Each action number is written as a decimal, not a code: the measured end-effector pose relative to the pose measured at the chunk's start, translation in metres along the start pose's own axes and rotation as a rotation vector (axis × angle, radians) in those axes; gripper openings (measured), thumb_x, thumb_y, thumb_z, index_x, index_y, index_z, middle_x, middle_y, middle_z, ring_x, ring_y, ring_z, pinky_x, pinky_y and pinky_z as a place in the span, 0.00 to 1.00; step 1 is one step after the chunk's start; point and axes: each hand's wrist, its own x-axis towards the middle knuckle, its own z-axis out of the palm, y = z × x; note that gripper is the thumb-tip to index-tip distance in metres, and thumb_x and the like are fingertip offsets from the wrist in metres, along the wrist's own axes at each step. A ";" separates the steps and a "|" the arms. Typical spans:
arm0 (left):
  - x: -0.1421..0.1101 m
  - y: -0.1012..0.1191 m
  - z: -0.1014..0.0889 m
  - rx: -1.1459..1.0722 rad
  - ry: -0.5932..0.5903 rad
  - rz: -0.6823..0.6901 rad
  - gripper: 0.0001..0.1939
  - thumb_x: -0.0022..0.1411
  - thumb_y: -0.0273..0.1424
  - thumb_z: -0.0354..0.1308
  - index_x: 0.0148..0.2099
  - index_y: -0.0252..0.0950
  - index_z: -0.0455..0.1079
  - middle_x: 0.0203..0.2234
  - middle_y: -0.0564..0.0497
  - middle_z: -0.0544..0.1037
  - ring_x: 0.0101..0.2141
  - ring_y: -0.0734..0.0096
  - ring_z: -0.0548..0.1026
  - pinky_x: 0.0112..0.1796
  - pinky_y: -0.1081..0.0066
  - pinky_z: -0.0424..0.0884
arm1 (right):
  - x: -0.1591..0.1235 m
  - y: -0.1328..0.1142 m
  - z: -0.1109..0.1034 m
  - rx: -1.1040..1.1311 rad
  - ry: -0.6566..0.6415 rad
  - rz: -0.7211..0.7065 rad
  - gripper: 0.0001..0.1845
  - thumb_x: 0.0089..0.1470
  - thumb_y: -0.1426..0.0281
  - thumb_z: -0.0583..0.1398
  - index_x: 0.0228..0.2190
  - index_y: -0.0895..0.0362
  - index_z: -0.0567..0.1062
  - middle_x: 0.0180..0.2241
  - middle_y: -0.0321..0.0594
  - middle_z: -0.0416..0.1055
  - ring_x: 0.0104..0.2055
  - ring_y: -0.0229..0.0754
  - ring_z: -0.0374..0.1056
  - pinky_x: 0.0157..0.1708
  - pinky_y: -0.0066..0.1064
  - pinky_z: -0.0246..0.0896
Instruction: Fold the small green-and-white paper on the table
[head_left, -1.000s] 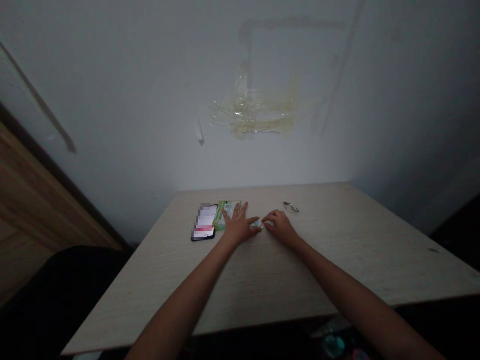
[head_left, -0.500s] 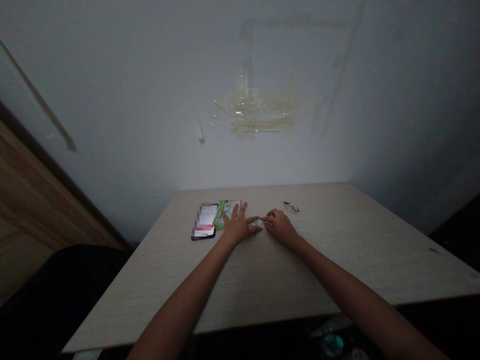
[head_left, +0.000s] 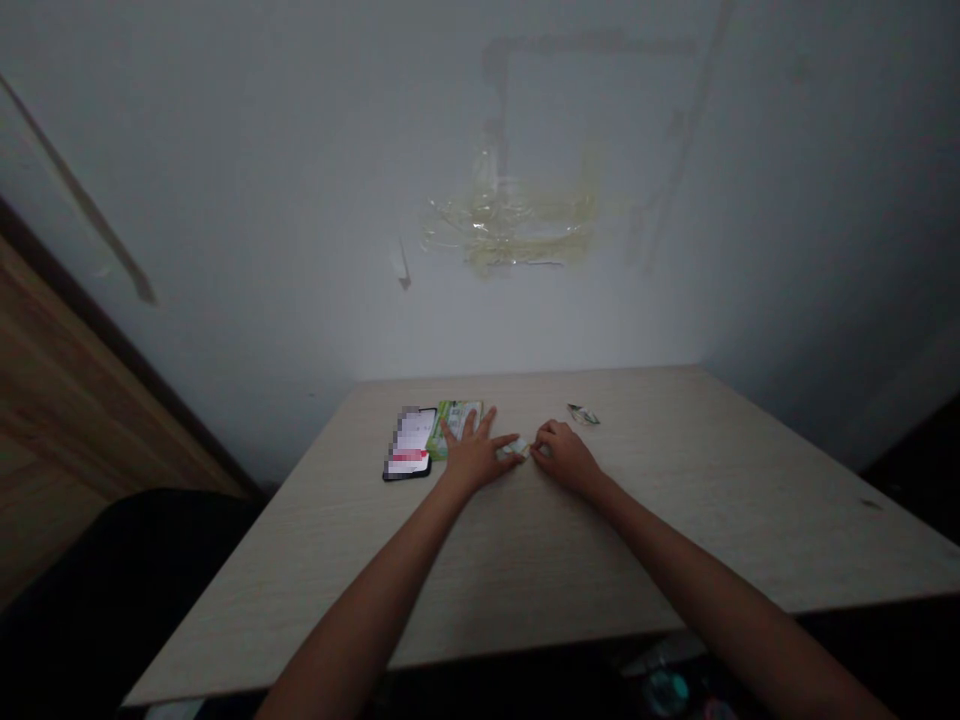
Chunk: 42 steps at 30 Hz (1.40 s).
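My left hand (head_left: 475, 455) lies spread on the table, its fingers apart. Its outer fingers rest over the edge of a green and white printed booklet or flat packet (head_left: 450, 418). A small pale piece (head_left: 515, 449), paper-like with faint print, lies flat between my hands, and my left thumb and index finger sit at its left side. At the right end of that piece, my right hand (head_left: 564, 457) is closed with thumb and index finger pinched on its edge. The exact kind of the piece is too small to tell.
A phone (head_left: 409, 440) with a lit, partly blurred screen lies left of the booklet. Beyond my right hand is a small crumpled scrap (head_left: 583, 414). The table (head_left: 510, 560) meets a wall carrying yellowed tape (head_left: 525, 245). A dark chair-like shape (head_left: 135, 600) stands at left.
My right hand's fingertips have drawn slightly back to the right, leaving more of the pale piece showing. My left hand stays nearly still.
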 end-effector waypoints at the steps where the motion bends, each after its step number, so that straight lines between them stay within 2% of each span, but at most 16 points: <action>1: 0.000 0.000 0.000 -0.003 0.001 -0.004 0.28 0.58 0.62 0.46 0.58 0.67 0.65 0.70 0.58 0.48 0.67 0.38 0.42 0.56 0.27 0.28 | 0.000 0.000 0.000 0.009 0.010 -0.015 0.06 0.56 0.71 0.60 0.33 0.58 0.77 0.40 0.45 0.72 0.44 0.43 0.66 0.47 0.35 0.61; 6: -0.002 0.002 0.001 -0.027 0.008 -0.032 0.29 0.57 0.63 0.47 0.58 0.66 0.66 0.70 0.59 0.48 0.67 0.37 0.41 0.57 0.28 0.29 | -0.003 0.000 0.000 0.159 0.097 -0.124 0.09 0.54 0.77 0.59 0.35 0.57 0.78 0.41 0.44 0.76 0.46 0.43 0.69 0.50 0.36 0.62; 9: -0.002 0.003 0.002 -0.026 0.013 -0.033 0.28 0.57 0.63 0.47 0.58 0.68 0.65 0.70 0.60 0.48 0.67 0.35 0.42 0.56 0.26 0.31 | -0.004 -0.001 -0.001 0.197 0.076 -0.155 0.11 0.52 0.78 0.59 0.34 0.55 0.80 0.37 0.42 0.78 0.43 0.42 0.71 0.49 0.36 0.63; 13: -0.001 0.001 0.003 -0.027 0.002 -0.030 0.27 0.59 0.62 0.45 0.58 0.69 0.64 0.70 0.60 0.48 0.67 0.35 0.42 0.55 0.25 0.32 | -0.004 -0.004 -0.002 0.145 0.031 -0.152 0.14 0.50 0.79 0.60 0.34 0.53 0.82 0.38 0.41 0.79 0.44 0.43 0.72 0.49 0.36 0.63; 20: -0.001 0.000 0.004 -0.027 -0.003 -0.030 0.26 0.60 0.61 0.44 0.58 0.69 0.64 0.70 0.60 0.47 0.67 0.38 0.42 0.56 0.26 0.32 | -0.007 -0.008 -0.005 0.136 -0.004 -0.167 0.17 0.51 0.79 0.59 0.39 0.51 0.81 0.39 0.41 0.79 0.44 0.42 0.71 0.49 0.35 0.63; 28: -0.002 0.001 0.002 -0.058 -0.022 -0.049 0.26 0.60 0.60 0.46 0.59 0.69 0.64 0.70 0.60 0.48 0.68 0.39 0.41 0.57 0.27 0.31 | -0.008 -0.007 -0.004 0.063 -0.013 -0.230 0.15 0.50 0.78 0.60 0.37 0.54 0.82 0.39 0.43 0.77 0.44 0.44 0.70 0.49 0.36 0.63; 33: -0.001 -0.001 0.006 -0.050 0.019 -0.038 0.25 0.59 0.60 0.47 0.58 0.70 0.64 0.69 0.60 0.49 0.67 0.38 0.42 0.56 0.26 0.31 | -0.010 -0.009 -0.004 0.079 0.005 -0.277 0.15 0.51 0.79 0.58 0.37 0.55 0.81 0.40 0.44 0.77 0.45 0.44 0.70 0.49 0.36 0.63; 37: -0.001 -0.001 0.010 -0.046 0.032 -0.037 0.25 0.59 0.60 0.47 0.58 0.71 0.64 0.69 0.60 0.49 0.67 0.39 0.42 0.55 0.25 0.31 | -0.011 -0.011 -0.004 0.079 -0.033 -0.247 0.18 0.51 0.79 0.57 0.40 0.53 0.81 0.40 0.41 0.78 0.45 0.43 0.71 0.50 0.35 0.63; 42: -0.001 -0.001 0.008 -0.049 0.011 -0.047 0.24 0.60 0.60 0.47 0.58 0.71 0.63 0.69 0.62 0.49 0.67 0.37 0.41 0.56 0.26 0.30 | -0.012 -0.015 -0.006 0.021 -0.036 -0.229 0.16 0.52 0.77 0.58 0.39 0.54 0.81 0.39 0.43 0.78 0.43 0.44 0.71 0.49 0.36 0.62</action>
